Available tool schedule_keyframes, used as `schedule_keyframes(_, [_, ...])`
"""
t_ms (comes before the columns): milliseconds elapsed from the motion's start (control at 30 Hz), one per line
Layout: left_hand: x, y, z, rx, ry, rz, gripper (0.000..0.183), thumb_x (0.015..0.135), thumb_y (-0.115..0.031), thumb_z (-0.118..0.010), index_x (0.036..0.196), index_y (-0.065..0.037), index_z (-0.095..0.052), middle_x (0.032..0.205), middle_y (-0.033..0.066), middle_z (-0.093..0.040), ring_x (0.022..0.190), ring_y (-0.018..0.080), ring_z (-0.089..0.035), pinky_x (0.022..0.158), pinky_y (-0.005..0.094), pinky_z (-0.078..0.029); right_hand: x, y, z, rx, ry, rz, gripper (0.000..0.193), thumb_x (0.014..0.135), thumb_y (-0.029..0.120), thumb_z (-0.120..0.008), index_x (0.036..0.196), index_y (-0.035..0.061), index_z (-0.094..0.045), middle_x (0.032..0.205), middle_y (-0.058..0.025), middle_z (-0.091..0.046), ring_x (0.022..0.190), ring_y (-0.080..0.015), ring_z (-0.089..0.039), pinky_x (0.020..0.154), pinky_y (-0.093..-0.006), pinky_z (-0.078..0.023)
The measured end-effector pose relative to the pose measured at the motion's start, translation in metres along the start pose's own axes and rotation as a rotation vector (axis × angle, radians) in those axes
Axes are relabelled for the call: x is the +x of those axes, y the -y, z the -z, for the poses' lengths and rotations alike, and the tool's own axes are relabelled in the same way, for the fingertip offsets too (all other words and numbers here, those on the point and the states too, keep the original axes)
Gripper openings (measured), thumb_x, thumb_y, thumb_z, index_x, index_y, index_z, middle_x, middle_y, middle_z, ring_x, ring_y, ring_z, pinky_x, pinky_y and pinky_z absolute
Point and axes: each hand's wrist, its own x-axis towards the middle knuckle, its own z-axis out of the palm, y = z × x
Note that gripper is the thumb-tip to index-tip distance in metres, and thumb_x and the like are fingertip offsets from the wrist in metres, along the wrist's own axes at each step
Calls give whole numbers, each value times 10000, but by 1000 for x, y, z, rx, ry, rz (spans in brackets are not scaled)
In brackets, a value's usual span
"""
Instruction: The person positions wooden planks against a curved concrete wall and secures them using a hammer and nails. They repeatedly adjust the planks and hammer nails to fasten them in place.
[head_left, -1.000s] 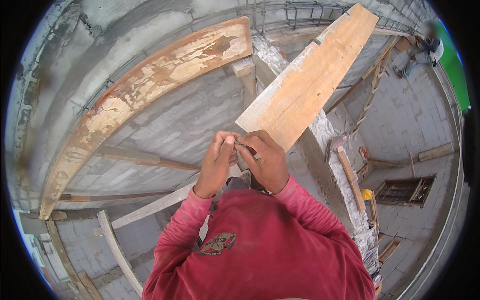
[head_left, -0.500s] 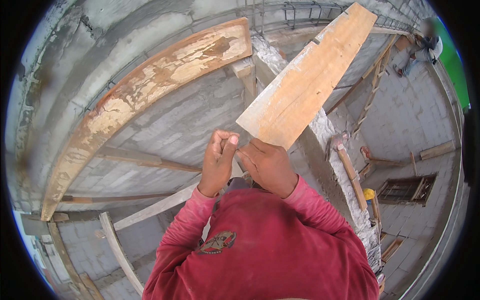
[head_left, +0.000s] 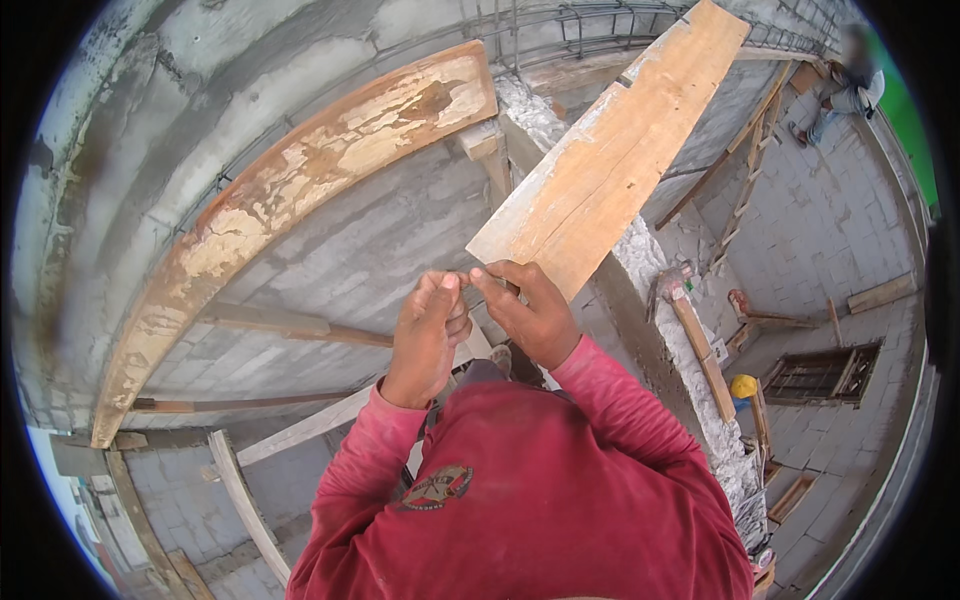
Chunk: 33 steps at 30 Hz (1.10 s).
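Observation:
In front of my chest my two hands meet at the fingertips. My left hand [head_left: 424,338] has its thumb and index finger pinched and the other fingers curled in. My right hand [head_left: 535,315] is pinched too, its thumb and index tip against the left fingertips. Whatever lies between them is too small to make out. Just beyond my right fingers is the near end of a wide wooden board [head_left: 612,150], pale along one edge, with a notch in that edge. A hammer [head_left: 700,350] with a wooden handle lies on the rough concrete wall top [head_left: 640,265] to my right.
A long stained plank [head_left: 290,180] runs along the left. Wooden braces [head_left: 262,322] span the gap below. Steel rebar [head_left: 610,25] lines the far side. A person [head_left: 855,85] sits far right; a yellow helmet [head_left: 743,387] shows lower right beside a barred window frame [head_left: 822,374].
My fingertips have come together, the right hand shifting slightly left and upward with its index finger straighter. The left hand has dropped a little. The whole view has shifted slightly.

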Motion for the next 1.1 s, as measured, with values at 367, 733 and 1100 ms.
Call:
schedule_keyframes(367, [-5, 30, 4, 325, -134, -219, 214, 1130, -280, -490, 1020, -98, -515, 791, -68, -417, 667, 22, -332, 577, 223, -307, 2, 3, -3, -84, -36, 56, 322, 872, 110, -762, 1181, 40, -712, 1052, -82, -641, 821, -242, -611, 687, -360, -524])
schedule_keyframes(733, [1, 31, 13, 562, -52, -524, 207, 1125, -217, -505, 1111, -26, -583, 927, 7, -585, 802, 65, -479, 724, 248, -414, 8, 42, 8, 489, 55, -592, 133, 993, 139, -704, 988, 9, -675, 797, -38, -564, 661, -146, -530, 592, -305, -428])
schedule_keyframes(1100, [-3, 19, 8, 703, 13, -530, 245, 1132, -212, -471, 1139, 6, -583, 1040, 103, -645, 970, 161, -607, 869, 329, -497, 13, 45, 24, 707, 106, -802, 267, 1043, 243, -671, 1016, -21, -698, 775, -7, -605, 716, -43, -471, 601, -264, -394])
